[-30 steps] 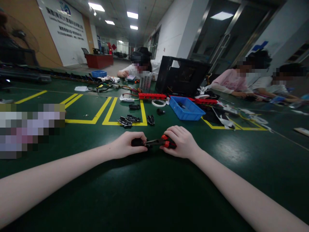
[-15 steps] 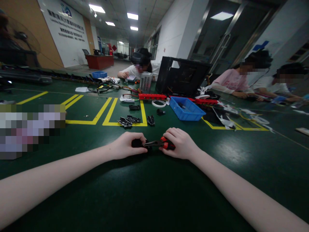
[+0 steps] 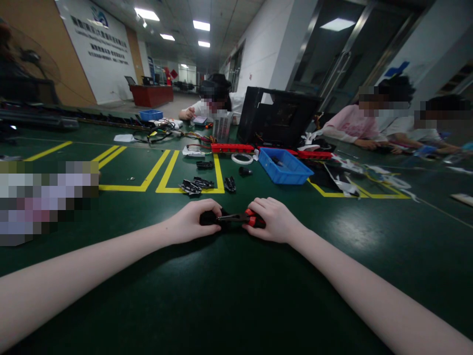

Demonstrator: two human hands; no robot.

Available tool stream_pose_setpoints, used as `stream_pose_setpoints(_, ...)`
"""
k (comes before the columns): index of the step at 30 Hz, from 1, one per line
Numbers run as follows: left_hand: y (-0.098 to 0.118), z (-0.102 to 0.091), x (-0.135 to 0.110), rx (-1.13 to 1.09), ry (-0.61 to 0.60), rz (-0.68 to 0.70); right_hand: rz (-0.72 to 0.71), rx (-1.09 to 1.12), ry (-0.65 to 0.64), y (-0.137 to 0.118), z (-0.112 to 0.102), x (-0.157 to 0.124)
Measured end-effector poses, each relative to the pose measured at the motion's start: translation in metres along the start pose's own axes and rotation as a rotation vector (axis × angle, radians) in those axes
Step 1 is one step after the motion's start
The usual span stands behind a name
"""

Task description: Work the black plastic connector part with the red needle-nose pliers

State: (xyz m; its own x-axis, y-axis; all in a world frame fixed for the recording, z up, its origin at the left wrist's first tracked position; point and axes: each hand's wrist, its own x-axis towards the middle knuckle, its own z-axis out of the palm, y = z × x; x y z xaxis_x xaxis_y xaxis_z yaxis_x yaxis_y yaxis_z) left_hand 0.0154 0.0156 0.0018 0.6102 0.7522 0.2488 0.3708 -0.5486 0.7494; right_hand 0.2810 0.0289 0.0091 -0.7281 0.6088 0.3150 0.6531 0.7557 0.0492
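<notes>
My left hand (image 3: pixel 192 221) is closed around a small black part (image 3: pixel 207 217) resting on the green table (image 3: pixel 236 296). My right hand (image 3: pixel 275 219) grips the red handles of a pair of pliers (image 3: pixel 242 217). The plier jaws point left and meet the black part between my two hands. Both forearms lie low over the table.
Several small black parts (image 3: pixel 195 185) lie just beyond my hands on yellow floor-style lines. A blue bin (image 3: pixel 284 166), a roll of tape (image 3: pixel 242 158), red strips (image 3: pixel 232 147) and a black computer case (image 3: pixel 277 116) stand farther back. Other people sit at the far side.
My hands have drawn slightly closer together and shifted a little left. The pliers and black part stay held between them.
</notes>
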Motion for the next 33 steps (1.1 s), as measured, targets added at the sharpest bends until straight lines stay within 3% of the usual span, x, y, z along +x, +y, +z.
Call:
stream_pose_setpoints(7,-0.0019,-0.0017,0.0005,-0.025,-0.023,-0.046,0.021,0.026,-0.021,-0.0008,-0.0016,0.0008)
stream_pose_setpoints(14,-0.0028,0.0003,0.0002,-0.199,-0.044,-0.151,0.029,0.04,0.014,0.0001,-0.0006,0.0002)
stream_pose_setpoints(23,-0.0044,0.0027,-0.0007,-0.256,-0.034,-0.155,0.054,0.027,0.108,0.002,0.0031,-0.0032)
stream_pose_setpoints(33,-0.0025,0.0014,-0.0015,-0.241,-0.031,-0.146,0.013,0.048,0.066,0.0027,0.0031,-0.0022)
